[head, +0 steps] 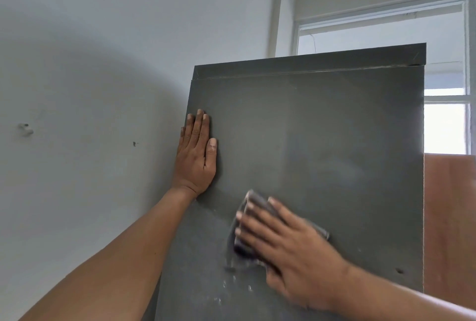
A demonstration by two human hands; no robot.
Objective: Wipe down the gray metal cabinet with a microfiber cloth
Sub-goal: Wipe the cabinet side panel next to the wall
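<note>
Two hands work the gray cabinet [322,127] by the wall: left hand [197,152] flat, fingers straight, at its left edge; right hand [288,243] presses the folded cloth [253,201] lower down; pale specks below suggest much wiping remains.

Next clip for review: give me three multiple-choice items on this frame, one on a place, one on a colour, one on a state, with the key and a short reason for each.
1. Where does the left hand rest?
A. On the cabinet's left edge
B. On the window
C. On the cabinet's top

2. What colour is the cabinet?
A. White
B. Dark gray
C. Red

3. What is the right hand doing?
A. Hanging empty
B. Pressing the cloth flat against the cabinet
C. Holding the cloth away from it

Key: 1 A, its straight fingers lie along the left edge beside the wall; 2 B, the panel is dark gray; 3 B, the cloth shows under its spread fingers.
</note>
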